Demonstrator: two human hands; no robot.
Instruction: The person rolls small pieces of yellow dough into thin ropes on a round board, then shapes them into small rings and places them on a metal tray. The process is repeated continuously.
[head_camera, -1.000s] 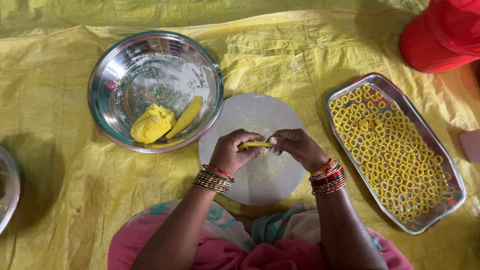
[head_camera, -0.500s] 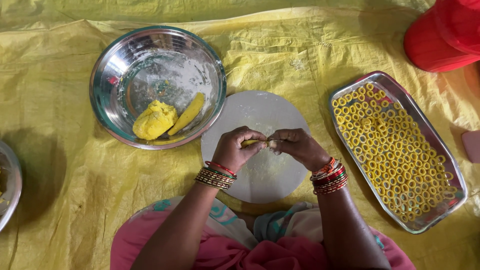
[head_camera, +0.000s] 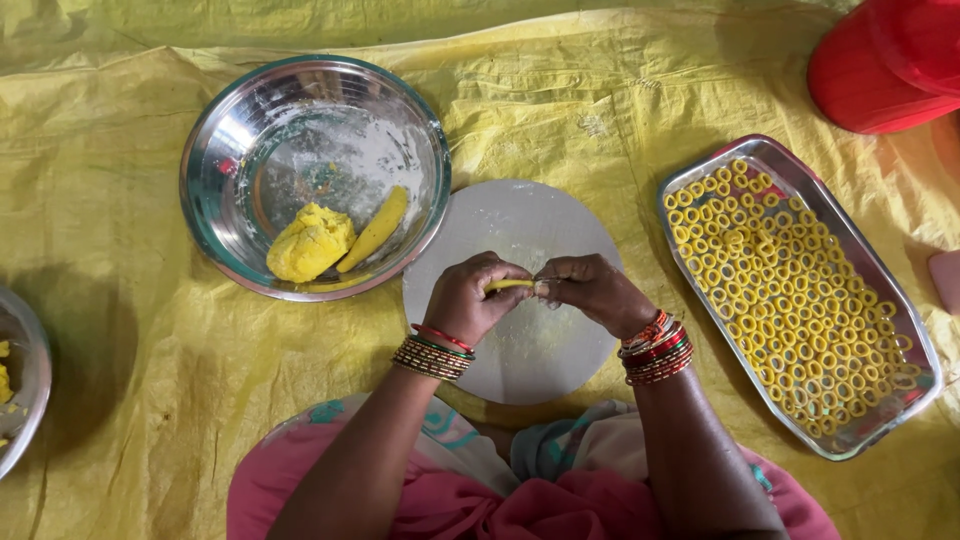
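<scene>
Left hand: the left hand (head_camera: 468, 297) is curled over the round pale rolling board (head_camera: 520, 345), its fingertips pinched on one end of a thin yellow strip of dough (head_camera: 508, 285).
Right hand: the right hand (head_camera: 594, 290) meets it from the right, its thumb and fingers closed tight on the other end of the strip.
Dough strip: short and thin, held just above the middle of the board between the two hands; only its left part shows, the rest is hidden by fingers.
Wrists: stacked red, green and gold bangles (head_camera: 655, 350) on both.
Board: flat, dusted with flour, near the person's lap on the crinkled yellow plastic sheet (head_camera: 120, 240).
Bowl: a round shiny steel bowl (head_camera: 230, 130) far left of the board, touching its edge, holding a yellow lump of dough (head_camera: 310, 243) and a long yellow dough roll (head_camera: 374, 229) beside it.
Tray: a rectangular steel tray (head_camera: 890, 290) to the right, well apart from the hands, filled with small yellow dough rings (head_camera: 780, 280).
Far right corner: a red plastic vessel (head_camera: 880, 60).
Left edge: part of another steel bowl (head_camera: 30, 390).
</scene>
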